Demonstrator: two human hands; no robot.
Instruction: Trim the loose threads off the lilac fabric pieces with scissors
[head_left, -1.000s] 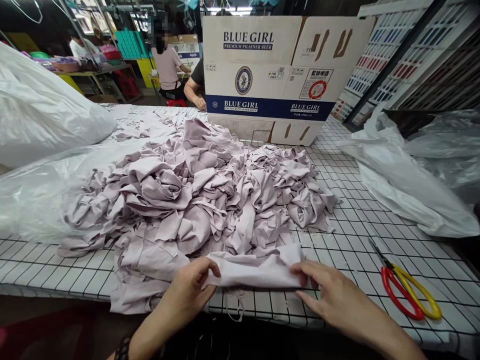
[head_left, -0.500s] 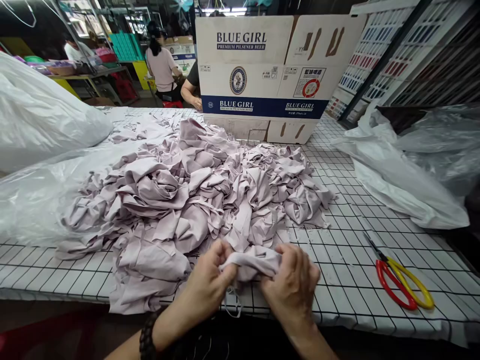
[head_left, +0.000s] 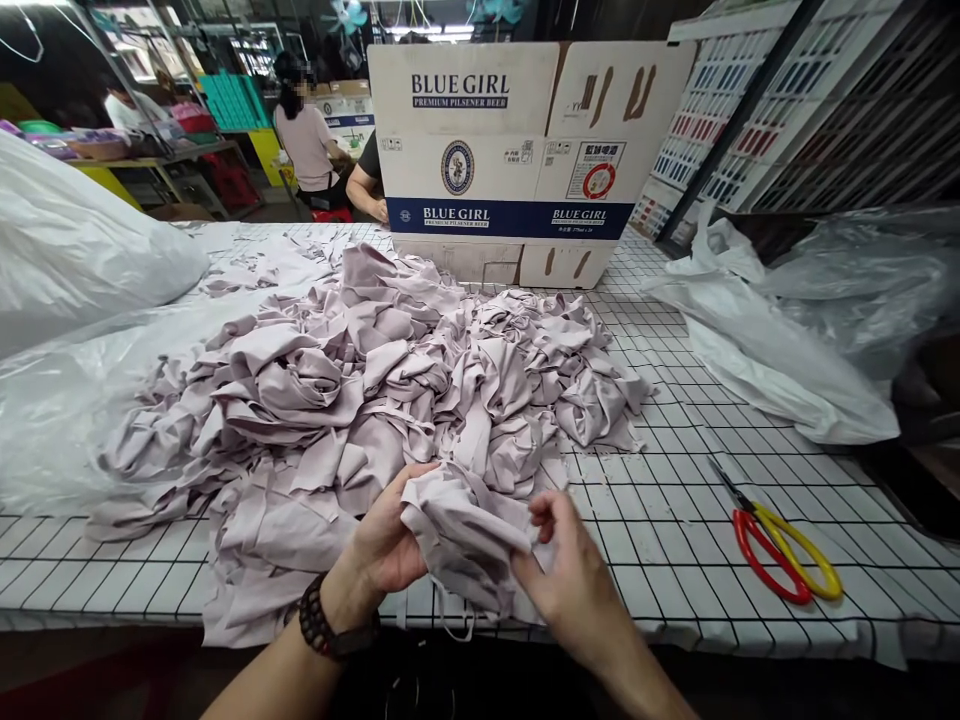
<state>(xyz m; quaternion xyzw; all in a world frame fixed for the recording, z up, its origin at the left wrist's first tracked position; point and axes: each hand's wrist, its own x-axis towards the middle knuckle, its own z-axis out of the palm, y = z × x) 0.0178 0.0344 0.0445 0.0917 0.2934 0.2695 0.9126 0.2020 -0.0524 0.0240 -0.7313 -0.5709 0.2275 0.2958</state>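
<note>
Between my hands, at the table's front edge, is a crumpled pale mauve fabric piece. My left hand, with a beaded bracelet on its wrist, cups the piece from the left; the cloth hides some of its fingertips. On the right side, my right hand pinches the cloth between thumb and curled fingers. Thin strips dangle beneath the piece. Just beyond lies a large heap of the same mauve fabric, loosely folded and tangled. Scissors with one red and one yellow handle lie to the right, apart from my hands.
A white Blue Girl beer carton stands behind the heap on the grid-patterned tablecloth. Plastic bags bulge at the left, and a white bag lies at the right. A co-worker's arm shows beside the carton; another person sits farther back.
My left hand has turned palm up beneath the fabric, which was stretched between both hands and now hangs open and wider. The view has shifted slightly to the right.
</note>
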